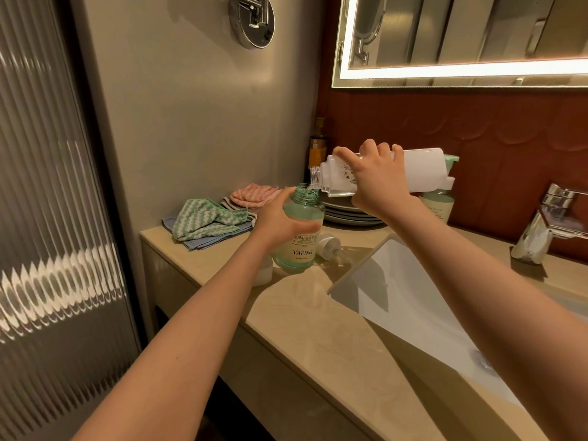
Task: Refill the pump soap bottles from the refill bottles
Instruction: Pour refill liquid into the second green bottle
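My left hand [280, 218] grips a green-tinted soap bottle [300, 240] labelled YAPING, held tilted just above the counter with its neck open. My right hand [375, 183] holds a clear white refill bottle [416, 171] nearly level, its open mouth touching the green bottle's neck. A little liquid lies low in the refill bottle near its neck. The white pump head [329, 246] lies on the counter behind the green bottle. A second pump soap bottle [437, 203] with a green pump stands behind my right hand, mostly hidden.
Folded striped cloths [210, 221] lie at the counter's left end, with stacked grey plates [346, 211] behind my hands. A white sink [407, 300] sits to the right under a chrome tap [547, 224]. An amber bottle [318, 148] stands in the corner. A white cap [264, 272] rests under my left forearm.
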Tool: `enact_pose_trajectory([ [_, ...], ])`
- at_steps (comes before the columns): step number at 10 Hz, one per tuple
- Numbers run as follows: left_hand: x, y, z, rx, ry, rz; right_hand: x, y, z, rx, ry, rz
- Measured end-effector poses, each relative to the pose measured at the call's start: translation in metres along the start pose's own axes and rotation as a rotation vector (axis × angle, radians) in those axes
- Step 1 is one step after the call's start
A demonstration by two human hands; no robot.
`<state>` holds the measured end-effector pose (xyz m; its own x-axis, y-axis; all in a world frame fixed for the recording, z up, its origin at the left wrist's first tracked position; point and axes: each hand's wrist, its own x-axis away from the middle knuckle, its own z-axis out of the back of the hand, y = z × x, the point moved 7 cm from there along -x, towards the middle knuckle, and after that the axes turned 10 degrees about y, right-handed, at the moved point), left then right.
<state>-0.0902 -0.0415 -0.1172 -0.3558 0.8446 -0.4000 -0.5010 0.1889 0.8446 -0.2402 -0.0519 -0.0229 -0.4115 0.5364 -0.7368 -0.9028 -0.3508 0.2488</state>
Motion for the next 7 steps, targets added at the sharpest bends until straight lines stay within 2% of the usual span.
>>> enact_pose_trajectory([
  [7, 0.0039, 0.0005, 0.0044, 0.024, 0.003, 0.007, -0.0047, -0.0093, 0.0021, 0.041, 0.014, 0.061],
])
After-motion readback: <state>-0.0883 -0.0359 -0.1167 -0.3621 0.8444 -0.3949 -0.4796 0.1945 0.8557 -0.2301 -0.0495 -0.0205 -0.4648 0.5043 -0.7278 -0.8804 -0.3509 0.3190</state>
